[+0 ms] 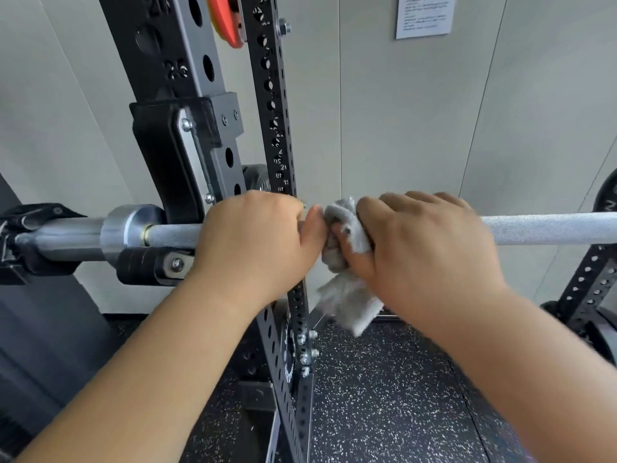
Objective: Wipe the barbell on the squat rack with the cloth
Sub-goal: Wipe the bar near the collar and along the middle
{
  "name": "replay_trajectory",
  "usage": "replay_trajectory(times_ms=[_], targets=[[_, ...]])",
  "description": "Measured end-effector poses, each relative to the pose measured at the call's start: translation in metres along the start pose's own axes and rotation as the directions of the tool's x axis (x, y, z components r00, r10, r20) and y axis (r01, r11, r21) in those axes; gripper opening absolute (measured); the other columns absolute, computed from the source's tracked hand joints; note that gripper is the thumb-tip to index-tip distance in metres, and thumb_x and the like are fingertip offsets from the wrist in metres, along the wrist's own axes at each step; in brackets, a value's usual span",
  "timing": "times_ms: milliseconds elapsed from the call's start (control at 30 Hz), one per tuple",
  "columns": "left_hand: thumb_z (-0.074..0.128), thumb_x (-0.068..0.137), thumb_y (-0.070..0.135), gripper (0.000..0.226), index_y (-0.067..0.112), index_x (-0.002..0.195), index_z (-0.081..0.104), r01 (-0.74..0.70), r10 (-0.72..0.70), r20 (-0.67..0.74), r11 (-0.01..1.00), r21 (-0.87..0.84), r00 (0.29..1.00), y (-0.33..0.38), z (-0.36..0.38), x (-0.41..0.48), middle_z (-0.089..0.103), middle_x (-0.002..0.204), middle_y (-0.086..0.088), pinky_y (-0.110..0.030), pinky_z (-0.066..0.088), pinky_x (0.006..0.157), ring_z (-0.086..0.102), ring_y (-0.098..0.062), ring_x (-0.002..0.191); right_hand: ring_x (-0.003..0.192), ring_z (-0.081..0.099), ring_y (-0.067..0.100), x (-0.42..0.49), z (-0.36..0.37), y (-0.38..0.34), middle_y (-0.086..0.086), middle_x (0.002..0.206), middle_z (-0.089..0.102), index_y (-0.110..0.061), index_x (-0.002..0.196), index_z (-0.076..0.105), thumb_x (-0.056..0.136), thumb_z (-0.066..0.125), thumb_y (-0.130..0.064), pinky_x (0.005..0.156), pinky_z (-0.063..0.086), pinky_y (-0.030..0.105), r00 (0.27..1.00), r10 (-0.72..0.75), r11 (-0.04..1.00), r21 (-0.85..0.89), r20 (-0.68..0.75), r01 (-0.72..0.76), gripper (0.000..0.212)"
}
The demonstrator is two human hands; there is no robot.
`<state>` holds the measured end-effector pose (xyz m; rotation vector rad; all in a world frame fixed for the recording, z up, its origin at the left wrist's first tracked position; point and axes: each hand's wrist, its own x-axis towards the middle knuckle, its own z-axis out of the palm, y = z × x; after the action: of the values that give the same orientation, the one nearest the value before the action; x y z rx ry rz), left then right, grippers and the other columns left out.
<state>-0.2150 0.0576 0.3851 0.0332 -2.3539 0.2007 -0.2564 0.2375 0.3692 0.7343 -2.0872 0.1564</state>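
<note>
My right grip (pixel 427 245) held cloth (pixel 350 305) wrapped round barbell (pixel 551 228) for all-round contact; my left grip (pixel 260 238), just beside, clasped barbell bare, probably to stop roll.

Ahead of you, a printed notice (pixel 424 15) hangs high on the pale panelled wall (pixel 400 111). An orange weight plate (pixel 223 18) sits up to your left. Speckled black flooring (pixel 384 396) lies below you.
</note>
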Motion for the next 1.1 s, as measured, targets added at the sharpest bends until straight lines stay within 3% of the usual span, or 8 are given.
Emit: replay_trajectory(times_ms=[167,333,400,500,667,867,1000,1100], targets=[[0.015,0.095,0.053,0.062,0.018,0.051,0.04,0.097,-0.093,-0.07,0.994,0.049,0.993,-0.009,0.005,-0.003,0.04,0.046,0.005,-0.025,0.028,0.048,0.041,-0.02,0.042,0.039,0.035,0.02,0.01,-0.01,0.012,-0.005,0.046,0.034,-0.015,0.054,0.038,0.101,0.028,-0.059,0.049,0.023,0.022,0.981,0.169,0.985,-0.048,0.098,-0.165,0.065],[0.036,0.093,0.034,0.037,0.025,0.057,0.036,0.039,-0.047,-0.333,0.999,-0.031,0.942,-0.014,0.026,-0.011,0.03,0.055,0.009,-0.026,0.016,0.056,0.029,-0.022,0.047,0.05,0.043,0.023,0.01,-0.005,-0.005,-0.008,0.059,0.044,-0.022,0.074,0.041,0.099,0.037,-0.06,0.05,0.023,0.026,0.986,-0.062,0.998,0.031,0.157,0.057,0.045],[0.039,0.092,0.029,0.034,0.026,0.059,0.044,-0.006,-0.031,-0.429,0.996,-0.086,0.903,-0.016,0.033,-0.013,0.029,0.061,0.012,-0.029,0.022,0.059,0.028,-0.019,0.054,0.05,0.046,0.017,0.014,-0.016,0.008,-0.009,0.059,0.044,-0.024,0.077,0.045,0.097,0.026,-0.07,0.045,0.031,0.024,0.954,-0.047,0.998,-0.027,0.296,0.058,0.053],[0.039,0.094,0.026,0.037,0.022,0.061,0.054,-0.041,-0.028,-0.547,0.993,-0.114,0.837,-0.016,0.04,-0.015,0.03,0.065,0.012,-0.031,0.025,0.058,0.031,-0.017,0.057,0.041,0.031,0.017,0.019,-0.018,0.004,-0.007,0.05,0.032,-0.022,0.063,0.037,0.099,0.023,-0.071,0.044,0.026,0.02,0.977,0.02,0.999,-0.04,0.212,-0.012,0.062],[0.042,0.094,0.026,0.035,0.02,0.063,0.056,-0.049,-0.016,-0.559,0.994,-0.102,0.829,-0.017,0.042,-0.015,0.041,0.06,0.007,-0.034,0.031,0.056,0.04,-0.021,0.054,0.041,0.033,0.022,0.023,0.0,-0.009,-0.007,0.052,0.036,-0.023,0.067,0.032,0.102,0.033,-0.059,0.047,0.02,0.019,0.982,-0.101,0.995,0.015,0.159,0.1,0.05],[0.04,0.096,0.026,0.036,0.02,0.065,0.057,-0.053,-0.012,-0.534,0.993,-0.107,0.845,-0.017,0.042,-0.017,0.042,0.062,0.006,-0.038,0.038,0.056,0.042,-0.022,0.055,0.038,0.029,0.012,0.029,-0.013,0.003,-0.007,0.042,0.029,-0.021,0.052,0.033,0.098,0.033,-0.059,0.047,0.022,0.021,0.982,0.001,0.999,0.035,0.187,-0.008,0.06],[0.041,0.097,0.026,0.036,0.02,0.065,0.055,-0.039,-0.023,-0.541,0.994,-0.104,0.841,-0.016,0.041,-0.016,0.039,0.062,0.006,-0.037,0.038,0.056,0.037,-0.021,0.056,0.043,0.039,0.021,0.017,-0.005,-0.013,-0.007,0.055,0.04,-0.022,0.07,0.042,0.104,0.026,-0.06,0.048,0.025,0.021,0.982,-0.009,1.0,0.0,0.188,0.009,0.054],[0.041,0.096,0.025,0.035,0.02,0.065,0.055,-0.042,-0.02,-0.555,0.994,-0.099,0.832,-0.016,0.041,-0.017,0.035,0.065,0.008,-0.037,0.037,0.056,0.032,-0.019,0.059,0.046,0.036,0.008,0.02,-0.017,-0.002,-0.012,0.057,0.04,-0.026,0.07,0.041,0.094,0.028,-0.063,0.048,0.024,0.021,0.96,-0.087,0.996,0.006,0.266,0.088,0.046]])
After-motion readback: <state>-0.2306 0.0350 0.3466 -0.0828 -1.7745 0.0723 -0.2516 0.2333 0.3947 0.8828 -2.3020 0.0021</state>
